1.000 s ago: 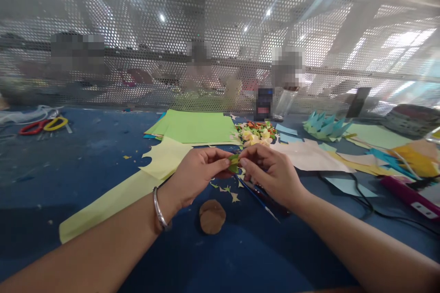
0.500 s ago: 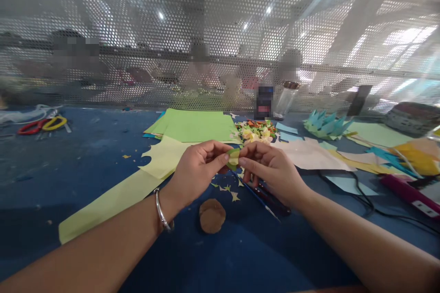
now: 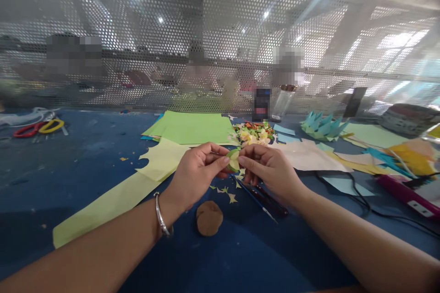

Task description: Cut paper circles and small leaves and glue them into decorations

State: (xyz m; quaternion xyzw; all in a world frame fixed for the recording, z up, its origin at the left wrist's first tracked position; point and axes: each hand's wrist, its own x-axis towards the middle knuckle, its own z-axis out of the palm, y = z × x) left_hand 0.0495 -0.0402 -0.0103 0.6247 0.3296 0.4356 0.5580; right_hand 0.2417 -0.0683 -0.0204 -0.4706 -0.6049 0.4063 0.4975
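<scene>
Between my two hands is a small green and pale-yellow paper piece (image 3: 234,159), held above the table. My left hand (image 3: 203,163) pinches its left side between thumb and fingers; a silver bangle circles that wrist. My right hand (image 3: 264,163) pinches the right side the same way. Below them lie a thin blue-handled tool (image 3: 256,200), a dark red-handled tool (image 3: 275,201) and small star-like paper scraps (image 3: 232,198). Nearer to me rests a round brown disc (image 3: 209,218). Just beyond my hands is a heap of small coloured paper cut-outs (image 3: 254,133).
Green paper sheets (image 3: 197,127) and a cut yellow sheet (image 3: 161,158) lie left of centre. Scissors (image 3: 51,126) are far left. At right are a pink paper sheet (image 3: 305,154), a blue spiky paper piece (image 3: 323,126), a black cable (image 3: 360,197) and a magenta power strip (image 3: 405,197). A perforated screen (image 3: 144,55) stands behind.
The yellow part of the paper piece now shows as separate petal-like shapes instead of a flat band. Both hands keep their pinch. The view has shifted slightly.
</scene>
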